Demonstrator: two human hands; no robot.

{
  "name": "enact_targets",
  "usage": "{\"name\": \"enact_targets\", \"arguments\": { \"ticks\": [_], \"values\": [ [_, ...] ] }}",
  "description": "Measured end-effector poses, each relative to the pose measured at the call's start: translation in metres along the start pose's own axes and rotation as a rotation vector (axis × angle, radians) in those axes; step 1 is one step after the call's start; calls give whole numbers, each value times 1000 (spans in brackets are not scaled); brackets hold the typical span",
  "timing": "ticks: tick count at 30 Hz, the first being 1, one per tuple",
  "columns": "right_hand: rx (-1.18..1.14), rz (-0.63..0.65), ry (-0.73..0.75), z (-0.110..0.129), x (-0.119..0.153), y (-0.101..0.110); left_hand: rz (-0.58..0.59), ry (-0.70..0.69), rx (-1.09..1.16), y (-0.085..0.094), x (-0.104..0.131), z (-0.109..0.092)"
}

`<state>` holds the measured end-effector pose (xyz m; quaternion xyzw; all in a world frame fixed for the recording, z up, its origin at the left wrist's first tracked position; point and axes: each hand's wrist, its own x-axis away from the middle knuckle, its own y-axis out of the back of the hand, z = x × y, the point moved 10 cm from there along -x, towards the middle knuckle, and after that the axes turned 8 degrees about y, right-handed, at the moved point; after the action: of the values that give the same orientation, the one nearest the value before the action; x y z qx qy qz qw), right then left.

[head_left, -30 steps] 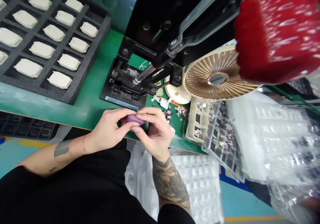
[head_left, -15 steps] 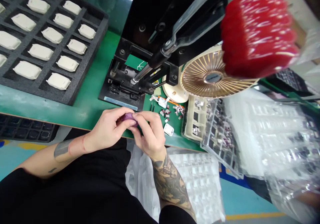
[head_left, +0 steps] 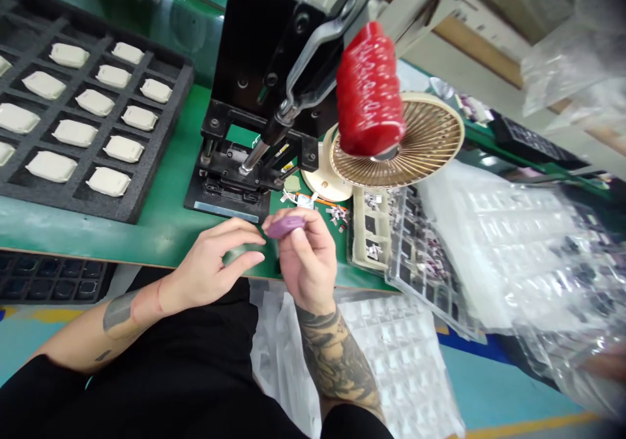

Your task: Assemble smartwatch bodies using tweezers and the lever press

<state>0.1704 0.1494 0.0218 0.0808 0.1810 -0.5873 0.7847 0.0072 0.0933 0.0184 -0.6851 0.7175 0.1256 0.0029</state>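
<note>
A small purple rounded piece (head_left: 287, 226) is in my right hand (head_left: 312, 254), pinched between thumb and fingers above the green bench edge. My left hand (head_left: 214, 263) is just left of it, thumb and fingers apart, with nothing between them. Both hands are in front of the black press base (head_left: 227, 208). The press's red ribbed handle (head_left: 370, 93) hangs above and to the right of them. Several small metallic parts (head_left: 337, 216) lie on the bench past my right hand.
A dark foam tray (head_left: 132, 197) holds several off-white pieces at left. A gold desk fan (head_left: 425, 142) stands behind the handle. Compartment boxes (head_left: 358, 230) and clear plastic trays (head_left: 489, 243) crowd the right. Another plastic tray (head_left: 401, 361) lies below the bench edge.
My left hand has let go of the purple piece and opened. My right hand has turned palm up, holding the piece to the right. The camera view has shifted.
</note>
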Motion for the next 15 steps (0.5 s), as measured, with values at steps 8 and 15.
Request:
{"name": "enact_targets", "arguments": {
  "ticks": [8, 15],
  "values": [
    [127, 411, -222, -13, 5, -52, -14, -425, -574, 18, 24, -41],
    [795, 73, 675, 102, -68, -36, -164, -55, -385, 75, 12, -5]
  ]
}}
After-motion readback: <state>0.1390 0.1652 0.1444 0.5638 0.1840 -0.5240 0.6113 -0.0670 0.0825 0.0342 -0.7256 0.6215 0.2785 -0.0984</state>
